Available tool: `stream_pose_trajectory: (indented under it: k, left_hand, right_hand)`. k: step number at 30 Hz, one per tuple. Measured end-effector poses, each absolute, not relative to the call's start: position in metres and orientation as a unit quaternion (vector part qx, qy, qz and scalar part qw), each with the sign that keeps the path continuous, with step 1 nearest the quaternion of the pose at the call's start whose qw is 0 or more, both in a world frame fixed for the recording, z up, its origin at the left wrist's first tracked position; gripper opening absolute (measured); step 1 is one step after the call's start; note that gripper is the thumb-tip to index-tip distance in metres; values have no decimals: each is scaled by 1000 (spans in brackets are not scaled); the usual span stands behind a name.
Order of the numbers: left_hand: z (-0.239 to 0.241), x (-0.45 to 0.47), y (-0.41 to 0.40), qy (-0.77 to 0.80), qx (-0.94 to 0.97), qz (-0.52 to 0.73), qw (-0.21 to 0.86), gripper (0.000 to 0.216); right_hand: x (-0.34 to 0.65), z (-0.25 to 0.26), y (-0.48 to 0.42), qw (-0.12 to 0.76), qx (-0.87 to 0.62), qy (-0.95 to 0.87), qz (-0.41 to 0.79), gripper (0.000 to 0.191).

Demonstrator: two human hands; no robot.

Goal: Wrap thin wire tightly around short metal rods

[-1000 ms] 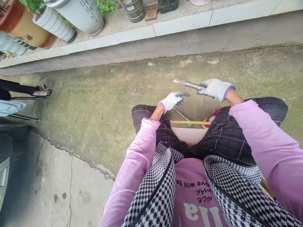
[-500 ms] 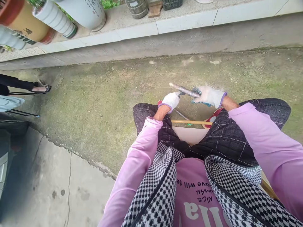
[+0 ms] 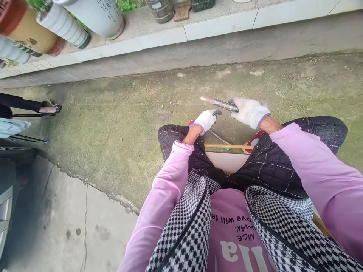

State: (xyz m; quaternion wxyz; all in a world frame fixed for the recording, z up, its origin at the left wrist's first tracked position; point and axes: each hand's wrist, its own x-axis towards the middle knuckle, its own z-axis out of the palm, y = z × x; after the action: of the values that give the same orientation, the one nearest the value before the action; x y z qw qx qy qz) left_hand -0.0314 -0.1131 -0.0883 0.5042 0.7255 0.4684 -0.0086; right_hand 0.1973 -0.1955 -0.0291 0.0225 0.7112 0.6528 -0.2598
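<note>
In my gloved right hand point(image 3: 249, 111) is a stick wrapped in silvery cord or wire point(image 3: 222, 104). Its pale bare end points left, and my fingers close round the right end. My left hand point(image 3: 206, 120), in a white glove with grey fingertips, is just below and left of the stick, apart from it. Its fingers are curled together; whatever they may pinch is too small to see. Below the hands a thin rod point(image 3: 219, 136) slants down toward a small green bit point(image 3: 227, 149). A yellowish pole point(image 3: 224, 146) runs across between my knees.
Mossy ground point(image 3: 127, 113) spreads around me, meeting cracked concrete point(image 3: 104, 226) at lower left. A low tiled ledge point(image 3: 159, 43) carries several plant pots, including a white pot point(image 3: 99, 19). Another person's foot point(image 3: 52, 108) shows at far left. A red shoe point(image 3: 253, 141) is beneath my right knee.
My right hand has turned and shifted slightly left and up with the wrapped stick. My left hand has come away from the stick, and a gap now shows between them.
</note>
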Motion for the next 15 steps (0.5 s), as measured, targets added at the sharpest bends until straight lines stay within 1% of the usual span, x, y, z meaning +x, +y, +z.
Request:
stream_pose_trajectory:
  k: [2, 3, 5, 7, 8, 11, 13, 15]
  left_hand:
    - [-86, -30, -114, 487, 694, 14, 529, 48]
    - [-84, -29, -115, 495, 676, 26, 546, 45]
    - [-79, -27, -117, 502, 643, 44, 577, 38]
    - [-75, -24, -119, 503, 618, 61, 601, 30]
    - [-73, -23, -120, 501, 610, 69, 610, 27]
    - [-72, -23, -118, 493, 612, 75, 614, 26]
    - [-75, -26, -113, 496, 631, 58, 594, 27]
    - [-77, -30, -108, 498, 648, 51, 574, 26]
  right_hand:
    - [193, -25, -195, 14, 721, 639, -268, 59]
    - [191, -22, -194, 12, 724, 633, -274, 54]
    - [190, -18, -193, 4, 730, 615, -298, 36]
    - [191, -13, -194, -31, 731, 582, -354, 16]
    - [192, -11, -197, -62, 727, 559, -394, 17]
    - [199, -6, -208, -151, 678, 497, -520, 36]
    - [204, -5, -216, -157, 633, 495, -574, 48]
    - [208, -7, -222, -121, 585, 529, -602, 57]
